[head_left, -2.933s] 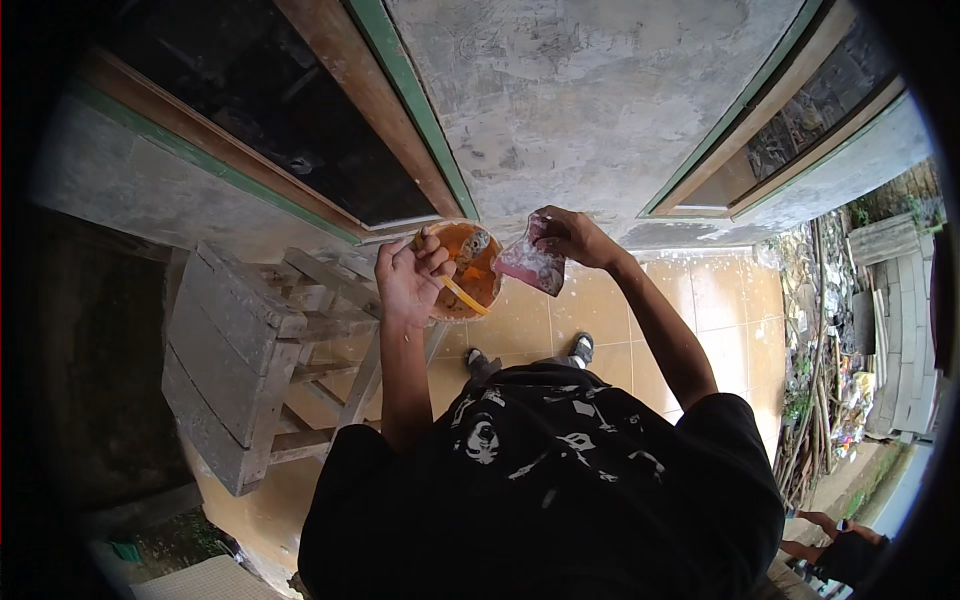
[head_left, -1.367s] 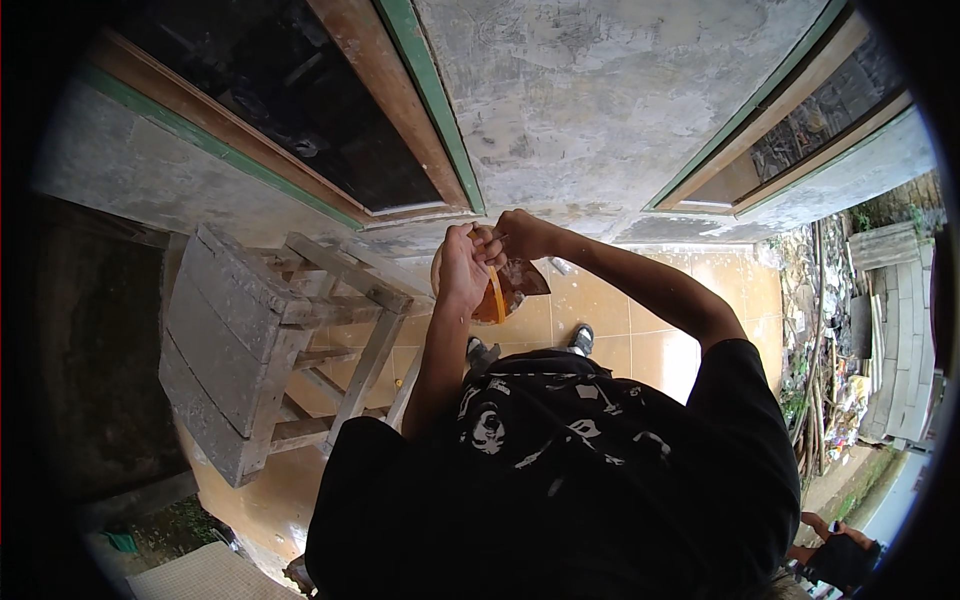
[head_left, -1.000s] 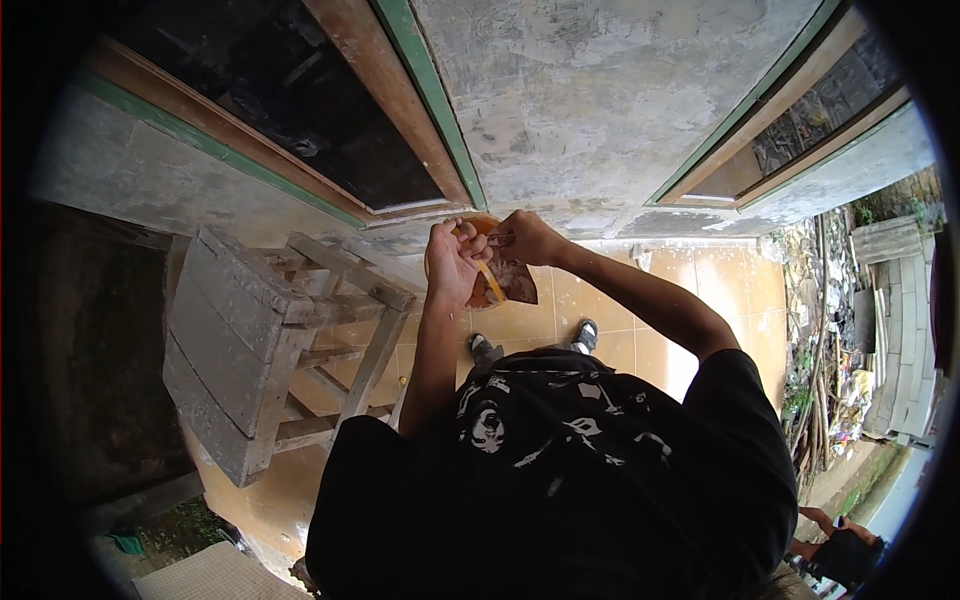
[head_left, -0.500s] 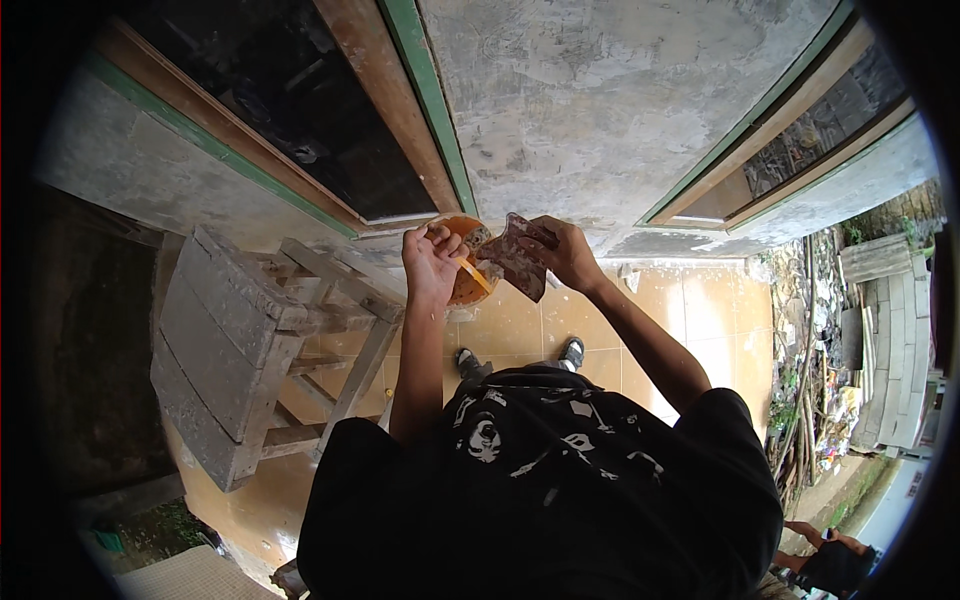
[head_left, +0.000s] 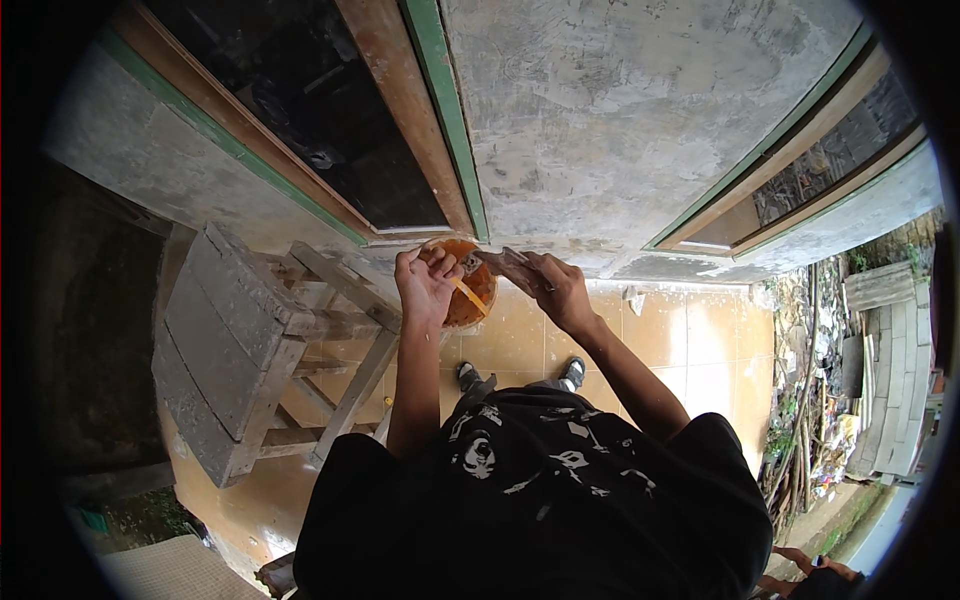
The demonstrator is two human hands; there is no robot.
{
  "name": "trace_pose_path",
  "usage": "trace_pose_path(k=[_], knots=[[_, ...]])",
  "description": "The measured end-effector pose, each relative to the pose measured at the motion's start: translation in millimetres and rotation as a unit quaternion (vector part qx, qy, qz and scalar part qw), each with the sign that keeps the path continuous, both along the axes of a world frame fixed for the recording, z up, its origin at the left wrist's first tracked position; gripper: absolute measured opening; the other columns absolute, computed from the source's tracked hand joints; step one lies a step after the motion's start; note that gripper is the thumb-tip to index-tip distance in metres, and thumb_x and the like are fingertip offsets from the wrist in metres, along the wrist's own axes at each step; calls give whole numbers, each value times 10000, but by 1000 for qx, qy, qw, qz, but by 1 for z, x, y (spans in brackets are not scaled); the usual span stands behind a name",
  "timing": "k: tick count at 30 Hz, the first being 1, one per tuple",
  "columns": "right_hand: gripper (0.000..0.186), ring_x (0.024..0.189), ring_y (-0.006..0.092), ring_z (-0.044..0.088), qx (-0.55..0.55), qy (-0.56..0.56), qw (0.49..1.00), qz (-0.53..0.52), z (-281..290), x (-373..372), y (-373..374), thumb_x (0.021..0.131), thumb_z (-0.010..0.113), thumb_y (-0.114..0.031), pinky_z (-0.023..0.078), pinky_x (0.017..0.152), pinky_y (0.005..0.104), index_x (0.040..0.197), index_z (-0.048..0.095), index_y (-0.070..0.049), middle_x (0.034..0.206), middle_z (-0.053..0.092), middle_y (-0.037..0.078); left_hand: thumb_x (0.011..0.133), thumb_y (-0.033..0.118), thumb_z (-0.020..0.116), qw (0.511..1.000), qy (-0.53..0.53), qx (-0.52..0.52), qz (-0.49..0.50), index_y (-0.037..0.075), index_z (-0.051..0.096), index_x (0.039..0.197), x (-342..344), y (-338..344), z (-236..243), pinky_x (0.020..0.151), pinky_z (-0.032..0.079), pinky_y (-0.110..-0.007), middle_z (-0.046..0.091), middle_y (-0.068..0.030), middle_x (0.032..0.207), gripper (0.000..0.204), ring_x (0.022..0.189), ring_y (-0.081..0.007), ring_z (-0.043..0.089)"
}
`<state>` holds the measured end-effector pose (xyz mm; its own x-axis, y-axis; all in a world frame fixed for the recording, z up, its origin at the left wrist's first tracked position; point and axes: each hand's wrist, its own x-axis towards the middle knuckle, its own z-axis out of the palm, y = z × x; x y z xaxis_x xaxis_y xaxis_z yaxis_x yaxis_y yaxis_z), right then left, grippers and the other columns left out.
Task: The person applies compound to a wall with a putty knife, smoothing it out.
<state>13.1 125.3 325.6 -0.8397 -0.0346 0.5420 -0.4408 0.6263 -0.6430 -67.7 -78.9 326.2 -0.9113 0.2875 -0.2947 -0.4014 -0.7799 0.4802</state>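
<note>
**Orange bowl and small packet held at chest height before a plastered wall**

The left hand (head_left: 428,288) is closed around the rim of a round orange bowl (head_left: 472,292), thumb and fingers pinching its near edge; a yellow, strip-like utensil (head_left: 468,296) lies across the bowl under the fingers. The right hand (head_left: 556,290) is closed on a small crumpled packet (head_left: 503,262), held just over the far rim of the bowl. Both items sit in mid-air, in front of the torso, above the tiled floor (head_left: 690,350).

Judged handling: the bowl looks like thin plastic, light and fairly rigid, smooth and possibly slick; a rim pinch is adequate, though a palm under the base would be steadier. The packet appears to be soft film, flimsy and crinkled, best held at an edge or corner. Its contents cannot be made out.

Surroundings: rough grey plaster wall (head_left: 620,110), green-trimmed wooden frames, a weathered slatted wooden stool (head_left: 250,350) to the left, debris along the right edge
</note>
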Motion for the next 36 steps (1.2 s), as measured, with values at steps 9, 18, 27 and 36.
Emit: trace_pose_path(k=[9, 18, 27, 36], knots=[[181, 674, 293, 642, 35, 18, 999, 21, -3, -5, -1, 813, 641, -44, 523, 553, 366, 981, 581, -11, 812, 626, 119, 801, 300, 503, 1000, 8, -1, 10, 72, 365, 831, 1, -4, -4, 636, 288, -295, 349, -26, 762, 268, 594, -126, 275], [174, 687, 272, 634, 101, -32, 993, 47, -26, 0, 9, 831, 638, -112, 513, 553, 359, 991, 608, -49, 821, 642, 107, 805, 290, 498, 1000, -2, 26, -14, 81, 349, 813, 1, 1, -5, 631, 274, -294, 333, -23, 750, 258, 599, -125, 277], [273, 750, 226, 631, 120, 21, 991, 55, -19, 7, 7, 795, 633, -84, 527, 563, 330, 1068, 627, -98, 851, 647, 58, 797, 285, 509, 1000, -11, 15, -10, 74, 346, 808, 3, 6, 3, 621, 279, -291, 338, -25, 748, 267, 597, -125, 281], [465, 798, 195, 538, 266, 28, 953, 143, -47, 24, 41, 709, 596, -67, 527, 625, 300, 1165, 639, -147, 1076, 607, 6, 791, 293, 512, 1000, -6, 25, -9, 74, 343, 805, 1, 7, 1, 634, 280, -294, 330, -25, 747, 276, 597, -127, 289]])
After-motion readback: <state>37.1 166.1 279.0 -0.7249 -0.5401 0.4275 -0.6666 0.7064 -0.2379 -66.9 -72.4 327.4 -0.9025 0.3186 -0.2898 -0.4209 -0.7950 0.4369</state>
